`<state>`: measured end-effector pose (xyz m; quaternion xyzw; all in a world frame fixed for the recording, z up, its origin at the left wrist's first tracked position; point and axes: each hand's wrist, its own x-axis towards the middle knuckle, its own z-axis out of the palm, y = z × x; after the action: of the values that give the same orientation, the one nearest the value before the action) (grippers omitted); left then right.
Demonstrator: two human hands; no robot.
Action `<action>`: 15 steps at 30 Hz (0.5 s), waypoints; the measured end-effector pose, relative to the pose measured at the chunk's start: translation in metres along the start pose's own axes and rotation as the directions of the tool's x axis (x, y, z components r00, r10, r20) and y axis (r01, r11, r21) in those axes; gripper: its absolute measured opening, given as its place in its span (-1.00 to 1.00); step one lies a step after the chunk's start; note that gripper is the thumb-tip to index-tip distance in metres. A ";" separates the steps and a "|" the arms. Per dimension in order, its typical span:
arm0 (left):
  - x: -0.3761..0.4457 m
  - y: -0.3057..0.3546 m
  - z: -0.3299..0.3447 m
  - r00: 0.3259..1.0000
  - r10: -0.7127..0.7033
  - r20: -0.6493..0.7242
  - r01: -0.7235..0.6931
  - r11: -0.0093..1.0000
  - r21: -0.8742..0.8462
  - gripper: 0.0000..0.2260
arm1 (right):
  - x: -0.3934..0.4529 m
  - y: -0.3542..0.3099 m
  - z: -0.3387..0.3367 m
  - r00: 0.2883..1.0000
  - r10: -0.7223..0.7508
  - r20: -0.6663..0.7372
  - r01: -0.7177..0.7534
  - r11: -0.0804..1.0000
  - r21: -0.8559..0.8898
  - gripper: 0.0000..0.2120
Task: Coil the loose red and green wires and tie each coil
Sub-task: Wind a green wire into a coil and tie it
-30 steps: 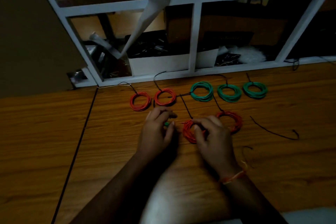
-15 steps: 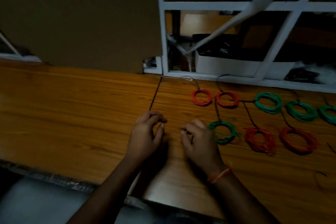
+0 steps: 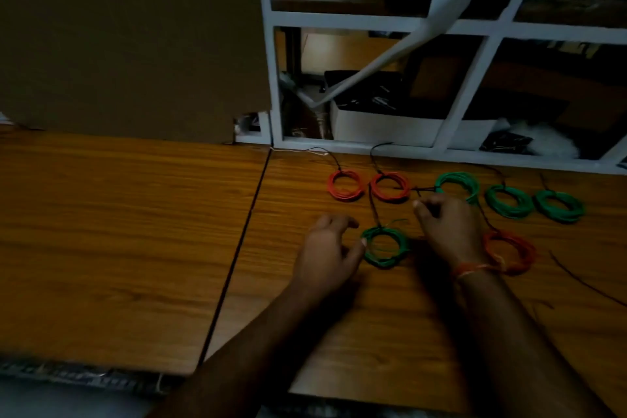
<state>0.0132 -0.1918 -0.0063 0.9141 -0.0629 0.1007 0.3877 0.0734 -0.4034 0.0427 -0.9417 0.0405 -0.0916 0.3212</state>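
A green wire coil (image 3: 385, 246) lies on the wooden table (image 3: 135, 231) between my hands. My left hand (image 3: 325, 254) rests beside it, thumb tip touching its left rim and fingers relaxed. My right hand (image 3: 448, 227) hovers to its upper right with fingers curled. Its fingertips sit close to a black tie (image 3: 422, 192), and I cannot see whether they pinch it. Two tied red coils (image 3: 346, 185) (image 3: 390, 187) and three green coils (image 3: 458, 185) (image 3: 509, 200) (image 3: 559, 205) line the back. Another red coil (image 3: 509, 251) lies partly behind my right wrist.
A white shelf frame (image 3: 339, 146) with boxes and clutter stands along the table's back edge. A brown board (image 3: 129, 37) closes off the back left. A loose black tie (image 3: 576, 282) lies at the right. A dark seam (image 3: 237, 248) splits the table.
The view swung left and back. The green coil that lay by my right hand now sits between both hands. My right hand moved up and right, and my left thumb reached the coil.
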 end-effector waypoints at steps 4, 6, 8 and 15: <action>0.023 0.021 0.050 0.987 -0.092 0.130 0.079 0.992 0.101 -0.24 | 0.042 0.024 0.000 0.972 0.050 0.229 -0.058 0.998 0.030 -0.85; 0.028 0.030 0.068 0.976 -0.153 0.156 0.130 0.980 0.150 -0.11 | 0.056 0.030 0.004 0.939 0.092 0.331 -0.113 0.993 0.046 -0.91; 0.030 0.033 0.079 0.967 -0.203 0.155 0.178 0.971 0.160 -0.07 | 0.063 0.033 0.009 0.895 0.137 0.424 -0.195 0.976 0.097 -0.97; 0.037 0.029 0.093 0.962 -0.218 0.164 0.178 0.957 0.229 -0.20 | 0.069 0.043 0.020 0.799 0.135 0.586 -0.308 0.928 0.207 -0.97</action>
<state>0.0562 -0.2804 -0.0409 0.9573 0.0042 -0.0189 0.2886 0.1440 -0.4351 0.0107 -0.8570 0.0413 0.2229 0.4628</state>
